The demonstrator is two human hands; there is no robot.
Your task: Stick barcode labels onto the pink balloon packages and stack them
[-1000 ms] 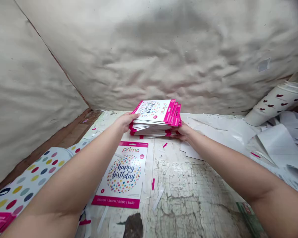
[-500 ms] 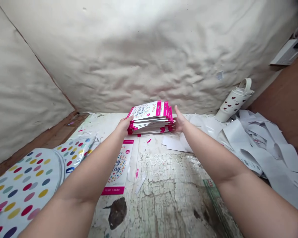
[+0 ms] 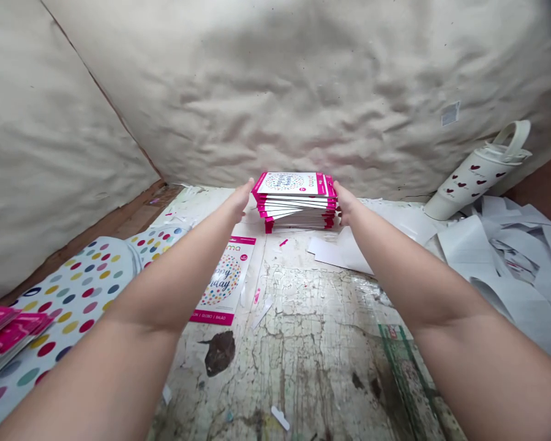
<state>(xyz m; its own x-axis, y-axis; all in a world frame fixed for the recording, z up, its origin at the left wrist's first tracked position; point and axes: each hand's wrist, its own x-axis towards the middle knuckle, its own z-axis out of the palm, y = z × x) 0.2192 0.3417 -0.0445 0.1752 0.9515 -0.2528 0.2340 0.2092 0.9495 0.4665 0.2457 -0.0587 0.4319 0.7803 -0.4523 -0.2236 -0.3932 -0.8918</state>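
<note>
A stack of printed card packets [image 3: 296,205], white with pink edges and a dotted "Happy Birthday" circle, stands on the worktable against the back wall. At its left side is my left hand [image 3: 243,201], open, thumb up, with a narrow gap to the cards. My right hand [image 3: 345,203] is open along the stack's right side, its thumb by the top corner and its fingers partly hidden; it seems to touch the edges. A single matching packet [image 3: 224,282] lies flat beside my left forearm, which covers part of it.
Polka-dot sheets [image 3: 92,275] lie on the left, with more pink-edged packets [image 3: 13,334] on them. At right are a tilted white tumbler [image 3: 475,177] with hearts and a heap of white paper strips [image 3: 509,263]. White paper [image 3: 337,251] and small scraps are on the worn worktable [image 3: 298,343].
The top packets now lie straighter on the stack. My left hand has come off its left corner and sits just beside it. The view has shifted somewhat left and down.
</note>
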